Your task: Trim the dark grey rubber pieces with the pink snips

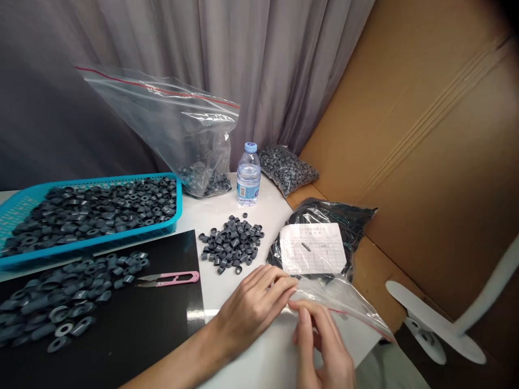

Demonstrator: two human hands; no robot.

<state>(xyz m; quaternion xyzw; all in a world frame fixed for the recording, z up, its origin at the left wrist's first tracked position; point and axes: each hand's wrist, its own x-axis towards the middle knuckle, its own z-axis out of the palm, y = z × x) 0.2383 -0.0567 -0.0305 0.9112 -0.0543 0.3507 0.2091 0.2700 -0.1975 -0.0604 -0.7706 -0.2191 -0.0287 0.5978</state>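
Note:
A clear zip-top bag with a red seal line lies before me, dark contents in its far part. A printed paper slip with a small dark sliver on it rests on top. My left hand has its fingers closed on the bag's near edge. Close beside it, my right hand pinches the same edge between thumb and fingers. Left of the bag is a pile of small grey plastic rings. Pink-handled thread snips lie on a black mat.
A blue basket of grey rings stands at left; more loose rings cover part of the mat. Behind are an upright zip-top bag, a water bottle and a filled bag. Cardboard rises at right.

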